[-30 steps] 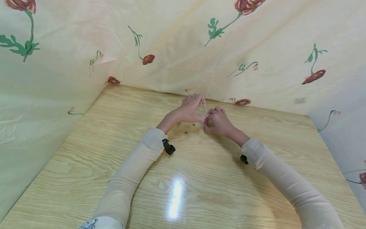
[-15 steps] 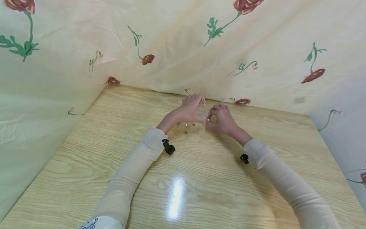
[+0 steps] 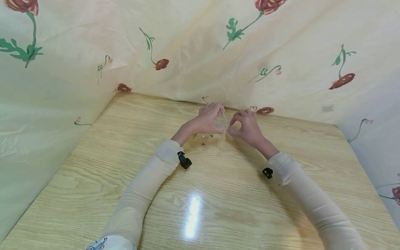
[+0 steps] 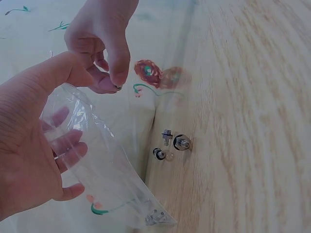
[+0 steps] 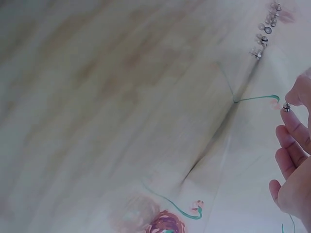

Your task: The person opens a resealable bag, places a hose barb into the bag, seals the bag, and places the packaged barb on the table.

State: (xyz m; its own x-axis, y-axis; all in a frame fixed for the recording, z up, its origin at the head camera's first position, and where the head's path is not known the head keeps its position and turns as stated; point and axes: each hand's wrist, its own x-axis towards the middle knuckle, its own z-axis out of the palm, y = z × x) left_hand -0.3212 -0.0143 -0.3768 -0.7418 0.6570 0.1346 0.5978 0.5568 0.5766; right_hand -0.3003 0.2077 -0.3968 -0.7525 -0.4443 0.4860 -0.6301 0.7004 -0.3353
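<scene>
A clear plastic bag (image 4: 114, 158) hangs from my left hand (image 3: 206, 119), which holds its mouth apart between thumb and spread fingers. In the bag's bottom corner lie several small metal pieces (image 4: 155, 218), blurred behind the film. My right hand (image 3: 249, 129) is just right of the bag's mouth, apart from it. Its thumb and index finger pinch a small metal screw (image 5: 286, 108), while the other fingers curl loosely. Below the left hand, several similar screws, one with a hex head and washer (image 4: 182, 142), stand or lie on the table.
The wood-grain table (image 3: 156, 194) reaches back to a flower-printed cloth (image 3: 187, 52) hanging close behind the hands. Another side of the cloth closes off the left. A black wrist camera (image 3: 184, 160) sits on the left sleeve.
My right hand has drawn back from the bag's mouth, a little to the right and up, with the screw pinched. The left hand and bag stay in place.
</scene>
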